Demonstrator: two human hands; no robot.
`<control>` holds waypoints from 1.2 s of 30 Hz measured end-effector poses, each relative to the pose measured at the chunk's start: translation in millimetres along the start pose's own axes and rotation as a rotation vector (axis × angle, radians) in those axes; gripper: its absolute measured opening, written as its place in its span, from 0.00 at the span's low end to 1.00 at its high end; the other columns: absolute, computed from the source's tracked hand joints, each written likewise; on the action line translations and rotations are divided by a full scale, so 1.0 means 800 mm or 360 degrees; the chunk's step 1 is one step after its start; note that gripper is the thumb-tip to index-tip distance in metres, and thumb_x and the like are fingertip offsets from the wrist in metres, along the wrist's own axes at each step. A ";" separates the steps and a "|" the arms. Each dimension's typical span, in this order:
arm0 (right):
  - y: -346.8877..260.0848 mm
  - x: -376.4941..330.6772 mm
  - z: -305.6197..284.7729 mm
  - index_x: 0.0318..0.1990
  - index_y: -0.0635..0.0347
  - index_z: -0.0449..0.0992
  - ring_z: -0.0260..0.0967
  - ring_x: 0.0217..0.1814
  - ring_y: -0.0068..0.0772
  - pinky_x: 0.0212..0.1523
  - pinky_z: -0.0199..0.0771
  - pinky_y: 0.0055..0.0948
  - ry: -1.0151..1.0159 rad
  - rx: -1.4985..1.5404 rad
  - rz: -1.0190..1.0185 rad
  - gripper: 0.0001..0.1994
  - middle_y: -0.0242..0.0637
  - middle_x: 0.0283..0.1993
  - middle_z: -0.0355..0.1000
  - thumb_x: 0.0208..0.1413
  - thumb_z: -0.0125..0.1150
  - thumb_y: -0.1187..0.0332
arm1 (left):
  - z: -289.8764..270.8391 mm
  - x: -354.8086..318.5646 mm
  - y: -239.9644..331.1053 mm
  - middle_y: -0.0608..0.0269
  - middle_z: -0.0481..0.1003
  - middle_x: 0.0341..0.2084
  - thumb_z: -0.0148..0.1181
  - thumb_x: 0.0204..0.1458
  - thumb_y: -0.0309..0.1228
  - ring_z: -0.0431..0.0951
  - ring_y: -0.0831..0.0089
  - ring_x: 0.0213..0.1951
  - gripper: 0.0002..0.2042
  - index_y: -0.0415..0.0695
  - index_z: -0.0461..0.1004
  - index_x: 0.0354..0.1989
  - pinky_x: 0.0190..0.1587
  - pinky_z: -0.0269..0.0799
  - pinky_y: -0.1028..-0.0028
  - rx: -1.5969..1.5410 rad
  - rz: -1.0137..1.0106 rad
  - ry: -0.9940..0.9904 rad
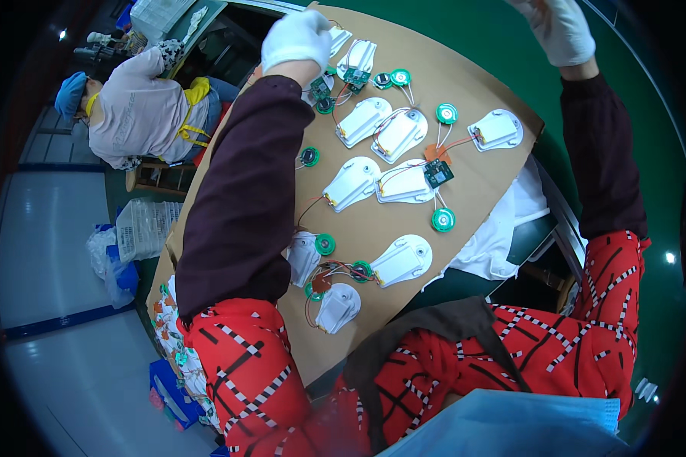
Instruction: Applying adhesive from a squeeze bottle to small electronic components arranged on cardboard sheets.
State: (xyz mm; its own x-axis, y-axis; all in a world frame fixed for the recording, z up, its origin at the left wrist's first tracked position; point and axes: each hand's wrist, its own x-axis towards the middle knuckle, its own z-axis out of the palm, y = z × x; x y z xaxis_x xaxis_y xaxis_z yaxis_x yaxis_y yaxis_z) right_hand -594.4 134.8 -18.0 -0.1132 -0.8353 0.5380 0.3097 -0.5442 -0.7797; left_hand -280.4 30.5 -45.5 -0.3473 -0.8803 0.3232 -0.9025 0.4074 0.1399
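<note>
My left hand (296,39), in a white glove, reaches over the far left of a cardboard-covered table (465,84). Its fingers look curled, and what they hold, if anything, is hidden. Close beside it are a white plastic housing (357,57) and a green circuit board (355,78) with thin wires. My right hand (560,32), also gloved, is raised past the table's far right side. The picture's upper edge cuts off its fingers, so their hold cannot be told.
Several white housings (402,260) lie about the cardboard, wired to round green-rimmed speakers (443,219) and circuit boards (437,173). White cloth (486,247) hangs at the right edge. A co-worker (141,110) sits at the left, near a clear plastic crate (146,228). A heap of parts (183,354) lies lower left.
</note>
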 end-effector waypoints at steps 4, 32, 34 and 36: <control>0.036 -0.013 0.025 0.55 0.62 0.67 0.74 0.48 0.32 0.46 0.77 0.30 -0.0065 0.0055 0.0097 0.21 0.38 0.49 0.73 0.57 0.60 0.66 | 0.003 -0.011 0.026 0.50 0.79 0.37 0.60 0.45 0.47 0.79 0.56 0.41 0.21 0.44 0.80 0.41 0.48 0.72 0.66 0.0174 -0.0162 -0.0472; 0.072 0.006 0.058 0.61 0.58 0.63 0.71 0.51 0.29 0.45 0.76 0.29 -0.0125 -0.0099 0.0240 0.31 0.34 0.53 0.70 0.49 0.68 0.72 | 0.004 -0.015 0.053 0.46 0.78 0.41 0.48 0.58 0.34 0.78 0.53 0.46 0.14 0.44 0.69 0.50 0.49 0.71 0.59 0.0252 -0.0339 -0.0389; 0.076 0.008 0.065 0.61 0.58 0.63 0.71 0.51 0.28 0.46 0.76 0.29 -0.0141 -0.0086 0.0221 0.30 0.34 0.53 0.70 0.49 0.68 0.72 | 0.005 -0.014 0.048 0.46 0.78 0.41 0.48 0.58 0.35 0.78 0.52 0.46 0.14 0.44 0.70 0.49 0.50 0.71 0.59 0.0240 -0.0327 -0.0397; 0.073 0.009 0.075 0.58 0.60 0.63 0.69 0.52 0.27 0.50 0.73 0.29 -0.0301 -0.0041 0.0254 0.32 0.34 0.52 0.70 0.45 0.71 0.73 | 0.002 -0.013 0.039 0.46 0.78 0.41 0.48 0.58 0.36 0.78 0.52 0.46 0.14 0.44 0.70 0.48 0.50 0.71 0.59 0.0233 -0.0320 -0.0406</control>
State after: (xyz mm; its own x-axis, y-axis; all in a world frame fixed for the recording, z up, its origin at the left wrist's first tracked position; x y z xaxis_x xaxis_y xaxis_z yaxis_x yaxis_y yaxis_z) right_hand -520.7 101.8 -40.7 0.1146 -0.8827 0.4558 0.2852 -0.4103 -0.8662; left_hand -305.2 52.2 -46.1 -0.1947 -0.9792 0.0562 -0.9798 0.1969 0.0356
